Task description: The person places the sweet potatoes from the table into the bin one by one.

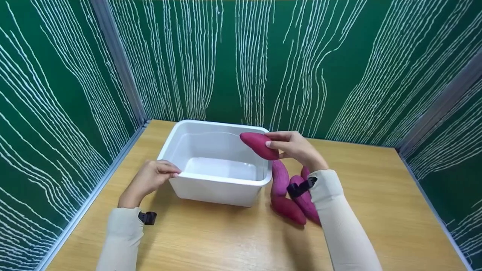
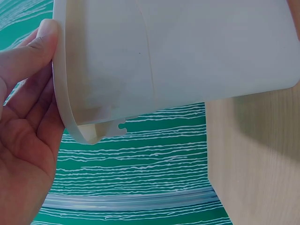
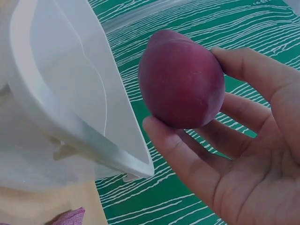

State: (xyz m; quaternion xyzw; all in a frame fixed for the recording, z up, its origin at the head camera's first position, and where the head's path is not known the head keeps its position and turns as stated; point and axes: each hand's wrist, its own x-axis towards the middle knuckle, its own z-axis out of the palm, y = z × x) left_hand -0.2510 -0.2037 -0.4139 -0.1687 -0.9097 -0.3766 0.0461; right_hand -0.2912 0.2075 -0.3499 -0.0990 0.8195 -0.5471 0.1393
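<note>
Nearest the front edge of the wooden desk [image 1: 233, 241], two cream sleeves reach in from below, each with a black strap at the wrist. Right of the desk's middle, a cluster of purple sweet potatoes [image 1: 288, 195] lies on the wood just beside the right wall of a white plastic tub [image 1: 218, 188], partly hidden under the right forearm. How many lie there cannot be told exactly; at least three show.

Further in, the left hand [image 1: 150, 178] rests at the tub's near left corner, its thumb curled over the rim and the fingers against the outer wall. The left wrist view shows the thumb pressed on the rim's edge and the palm lying along the tub's side, so the hand grips the tub.

The tub stands near the middle of the desk, somewhat toward the back edge and left of centre, and nothing shows inside it.

Over the tub's far right corner, the right hand [image 1: 295, 148] holds one sweet potato [image 1: 259, 145] in the air, its pointed end reaching over the rim toward the tub's inside. The right wrist view shows thumb and fingers curled round the sweet potato's thick end, with the tub's rim just beside it and apart from it.

Behind the desk's back and side edges stand green panels [image 1: 241, 56] with white wavy lines.
</note>
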